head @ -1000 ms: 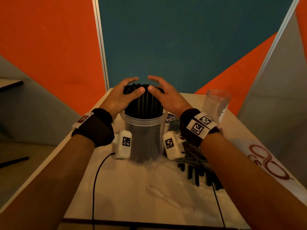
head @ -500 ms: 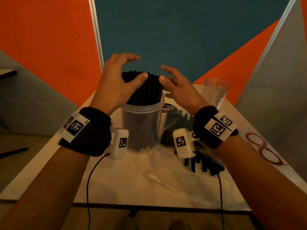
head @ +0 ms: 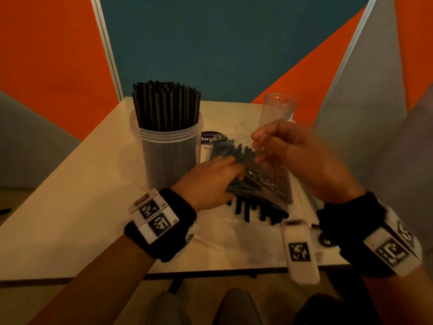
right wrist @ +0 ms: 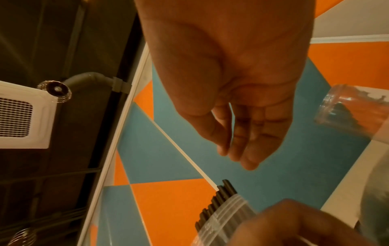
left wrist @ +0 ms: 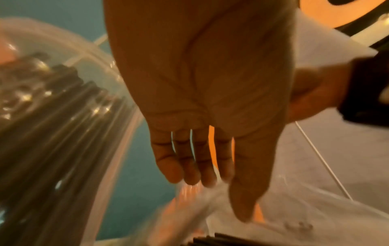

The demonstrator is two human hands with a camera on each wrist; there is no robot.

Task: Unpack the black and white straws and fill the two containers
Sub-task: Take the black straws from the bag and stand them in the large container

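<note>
A clear container point(head: 168, 148) packed with upright black straws point(head: 166, 104) stands at the middle left of the table; it also shows in the left wrist view point(left wrist: 52, 116) and the right wrist view point(right wrist: 223, 214). A second clear container point(head: 277, 109) stands at the back right, with no straws seen in it. A clear plastic bag of black straws point(head: 264, 181) lies between them. My left hand point(head: 210, 179) reaches onto the bag's left side, its straight fingers point(left wrist: 189, 174) touching the plastic. My right hand point(head: 264, 148) hovers over the bag, fingers loosely curled point(right wrist: 248, 149), with nothing seen in them.
Black straw ends point(head: 257, 213) stick out at the bag's near end. A round dark label point(head: 209, 137) lies behind the bag. The white table point(head: 93, 207) ends at a near edge close to my wrists. Orange and teal partition walls point(head: 210, 43) close off the back.
Both hands have left the top of the full container and come down toward me. The left now lies on the bag of straws and the right hangs above it.
</note>
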